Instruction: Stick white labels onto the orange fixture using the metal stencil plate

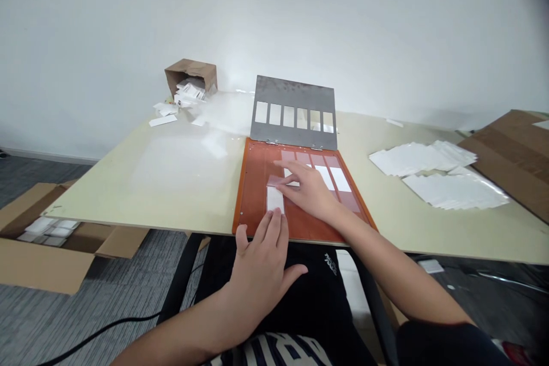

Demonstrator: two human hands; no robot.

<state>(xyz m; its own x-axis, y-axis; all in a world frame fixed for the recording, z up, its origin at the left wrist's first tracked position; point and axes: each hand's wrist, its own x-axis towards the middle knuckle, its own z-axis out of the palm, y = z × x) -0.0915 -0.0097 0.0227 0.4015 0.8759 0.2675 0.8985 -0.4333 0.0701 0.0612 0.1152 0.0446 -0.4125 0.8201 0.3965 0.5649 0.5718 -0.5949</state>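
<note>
An orange jig plate [257,183] lies on the table in front of me, with its grey metal lid [293,97] swung up at the back; the lid has a row of rectangular windows. My left hand [261,263] is open, fingers flat, with the fingertips pressing the near end of a white strip [275,199] on the plate. My right hand [305,189] is open too, fingers stretched out flat over the far end of that strip. More white strips [339,178] sit in the plate's slots to the right.
Piles of white packets [433,174] lie at the table's right, next to a flat cardboard sheet [514,154]. A tipped cardboard box [191,75] spills packets at the back left beside clear plastic film [223,117]. An open carton [47,240] stands on the floor, left.
</note>
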